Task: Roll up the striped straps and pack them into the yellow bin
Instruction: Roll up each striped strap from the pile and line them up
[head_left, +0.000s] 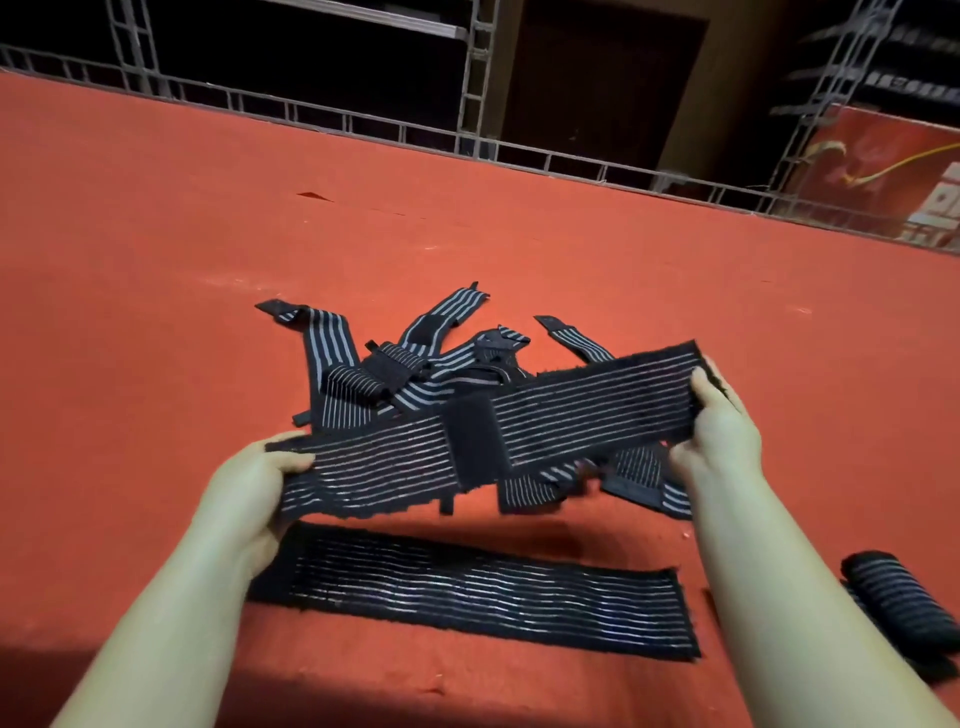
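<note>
Both hands, left (249, 483) and right (719, 423), pinch opposite ends of the wide black white-striped elastic strap (488, 431), stretched crosswise between them.

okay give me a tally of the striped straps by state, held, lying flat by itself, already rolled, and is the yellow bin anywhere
Held strap, stretched between left hand and right hand: 1
Flat strap lying alone on the red surface: 1
Rolled strap: 1
Tangled pile: 1 pile, strap count unclear
Yellow bin: 0 in view
Total: 3 separate straps plus the pile
</note>
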